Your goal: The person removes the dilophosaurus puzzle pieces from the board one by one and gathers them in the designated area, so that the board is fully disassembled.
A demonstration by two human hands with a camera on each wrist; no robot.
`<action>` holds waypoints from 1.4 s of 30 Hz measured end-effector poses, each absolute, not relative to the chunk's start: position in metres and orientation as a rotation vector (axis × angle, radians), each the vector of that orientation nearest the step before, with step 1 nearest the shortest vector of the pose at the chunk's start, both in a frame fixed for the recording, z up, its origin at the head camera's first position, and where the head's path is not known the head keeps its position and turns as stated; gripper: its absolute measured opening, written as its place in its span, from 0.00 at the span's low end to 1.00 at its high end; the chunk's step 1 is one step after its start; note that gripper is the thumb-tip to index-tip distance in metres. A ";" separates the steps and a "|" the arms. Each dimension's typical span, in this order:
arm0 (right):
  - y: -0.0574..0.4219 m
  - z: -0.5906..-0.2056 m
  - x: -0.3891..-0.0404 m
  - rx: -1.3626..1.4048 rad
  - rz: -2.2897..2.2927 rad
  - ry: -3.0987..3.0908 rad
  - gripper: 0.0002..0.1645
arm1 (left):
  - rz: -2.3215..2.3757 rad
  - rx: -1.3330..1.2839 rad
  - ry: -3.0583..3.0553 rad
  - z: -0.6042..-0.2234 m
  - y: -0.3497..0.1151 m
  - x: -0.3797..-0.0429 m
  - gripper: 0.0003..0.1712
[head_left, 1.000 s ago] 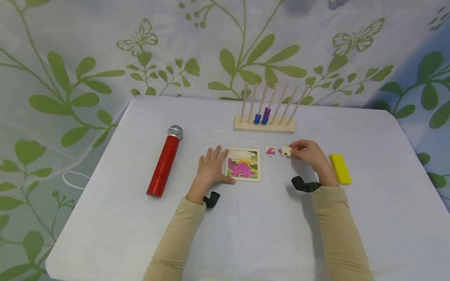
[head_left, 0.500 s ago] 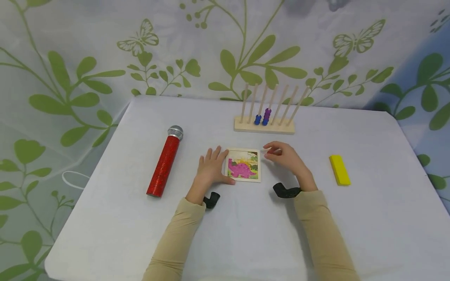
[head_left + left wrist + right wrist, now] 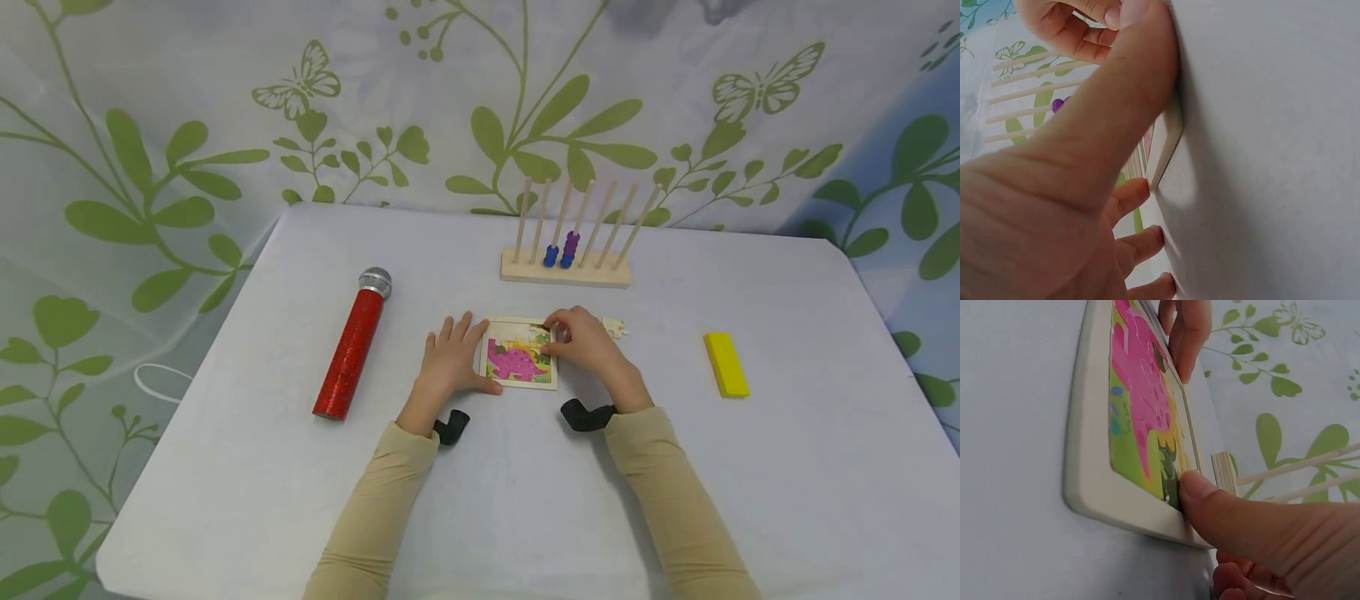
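Observation:
A small wooden jigsaw puzzle [image 3: 517,365] with a pink dinosaur lies in a pale frame. My left hand [image 3: 447,358] is spread flat at its left side, with thumb and index finger at the frame's two left corners. At the upper right corner, my right hand [image 3: 588,342] has its fingers bent, thumb and index finger set around a puzzle piece [image 3: 1169,472] with dark green on it. The right wrist view shows the thumb [image 3: 1200,487] on that piece; the index fingertip is hidden there. A loose pale puzzle piece [image 3: 614,327] lies just beyond the right hand, partly covered.
Behind the puzzle stands a wooden peg rack [image 3: 566,271] with blue and purple beads on two pegs. To the left lies a red microphone [image 3: 351,354] with a silver head. A yellow block [image 3: 726,365] is on the right. Everything stands on a white-covered table [image 3: 480,500].
My right hand has left the loose piece on the right and moved left to the puzzle's upper right corner. The left hand has stayed at the frame.

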State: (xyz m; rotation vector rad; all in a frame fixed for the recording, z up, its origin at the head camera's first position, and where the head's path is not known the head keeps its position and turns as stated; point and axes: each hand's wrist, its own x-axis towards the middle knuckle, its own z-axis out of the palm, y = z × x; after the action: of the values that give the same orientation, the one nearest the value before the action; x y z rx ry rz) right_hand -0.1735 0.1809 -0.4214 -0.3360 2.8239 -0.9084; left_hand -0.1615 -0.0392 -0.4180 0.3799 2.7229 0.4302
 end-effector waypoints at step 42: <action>0.288 -0.407 -0.152 0.047 -1.182 2.698 0.26 | 0.448 0.365 2.710 -0.417 -0.039 -0.160 0.62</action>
State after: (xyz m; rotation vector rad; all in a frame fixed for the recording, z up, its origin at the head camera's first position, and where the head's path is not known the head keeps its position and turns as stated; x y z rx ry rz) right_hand -0.1517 0.2878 -0.4072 0.0474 2.6983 -1.1816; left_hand -0.1601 -0.0390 -0.4171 0.3653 2.7103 0.4478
